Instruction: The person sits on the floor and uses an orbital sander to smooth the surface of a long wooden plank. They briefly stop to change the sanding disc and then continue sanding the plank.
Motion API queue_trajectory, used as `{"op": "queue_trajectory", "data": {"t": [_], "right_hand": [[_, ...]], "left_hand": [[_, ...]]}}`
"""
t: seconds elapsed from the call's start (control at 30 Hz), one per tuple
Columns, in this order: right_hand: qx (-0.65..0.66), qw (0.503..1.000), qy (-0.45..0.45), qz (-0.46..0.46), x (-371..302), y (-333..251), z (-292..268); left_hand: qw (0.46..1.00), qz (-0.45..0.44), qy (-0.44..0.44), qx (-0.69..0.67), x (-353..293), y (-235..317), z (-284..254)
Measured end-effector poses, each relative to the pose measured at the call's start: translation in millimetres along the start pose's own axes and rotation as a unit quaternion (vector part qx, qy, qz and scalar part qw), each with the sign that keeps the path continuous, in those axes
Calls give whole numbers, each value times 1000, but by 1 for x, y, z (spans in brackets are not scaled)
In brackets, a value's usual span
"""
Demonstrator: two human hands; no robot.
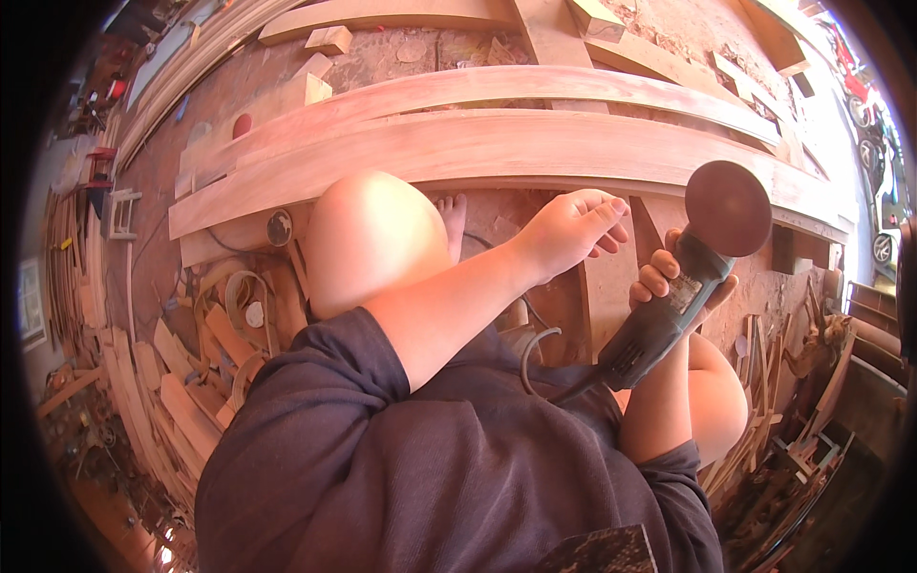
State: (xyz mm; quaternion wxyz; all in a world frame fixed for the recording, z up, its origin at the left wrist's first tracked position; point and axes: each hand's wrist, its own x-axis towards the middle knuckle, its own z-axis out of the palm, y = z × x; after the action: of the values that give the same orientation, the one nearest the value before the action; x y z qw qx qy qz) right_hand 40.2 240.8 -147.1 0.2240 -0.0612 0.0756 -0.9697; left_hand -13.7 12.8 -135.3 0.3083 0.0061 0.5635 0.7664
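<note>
My right hand [669, 282] is wrapped round the body of a dark angle grinder [659, 320], holding it upright above my right knee. A round, reddish-brown sanding disc [728, 208] sits on its head and faces up. The cord runs from the tool's lower end toward my lap. My left hand [576, 234] hovers to the left of the grinder, apart from it. Its fingers are curled in with the thumb against them, and nothing shows between them. Just beyond both hands lies a long, wide wooden plank [458, 148], with a narrower plank [458, 88] behind it.
Wooden beams and a small block [329, 40] lie on the dusty floor beyond the planks. Offcuts [191, 411] and curled strips are heaped at left. More scraps [764, 372] lie at right, near parked motorbikes [864, 115]. The cord [535, 358] loops by my lap.
</note>
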Motion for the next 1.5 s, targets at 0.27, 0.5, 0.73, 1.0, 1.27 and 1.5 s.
{"op": "queue_trajectory", "data": {"t": [0.27, 0.5, 0.73, 1.0, 1.27, 1.5], "right_hand": [[9, 1000, 7, -27, -5, 2, -7], [9, 999, 18, -31, -5, 2, -6], [12, 999, 17, -28, -9, 5, -2], [-14, 1000, -15, -6, -5, 7, 8], [-11, 1000, -25, 14, -5, 0, 2], [-8, 1000, -21, 8, -11, 2, 11]], "left_hand": [[1000, 2, -6, 8, -1, -2, 1], [1000, 7, -3, -4, -1, 0, 1], [999, 28, -4, -34, 3, -11, -1], [1000, 27, -11, -5, 3, -11, 0], [999, 37, -19, 1, 4, -11, -1], [999, 39, -18, -12, 3, -15, 5]]}}
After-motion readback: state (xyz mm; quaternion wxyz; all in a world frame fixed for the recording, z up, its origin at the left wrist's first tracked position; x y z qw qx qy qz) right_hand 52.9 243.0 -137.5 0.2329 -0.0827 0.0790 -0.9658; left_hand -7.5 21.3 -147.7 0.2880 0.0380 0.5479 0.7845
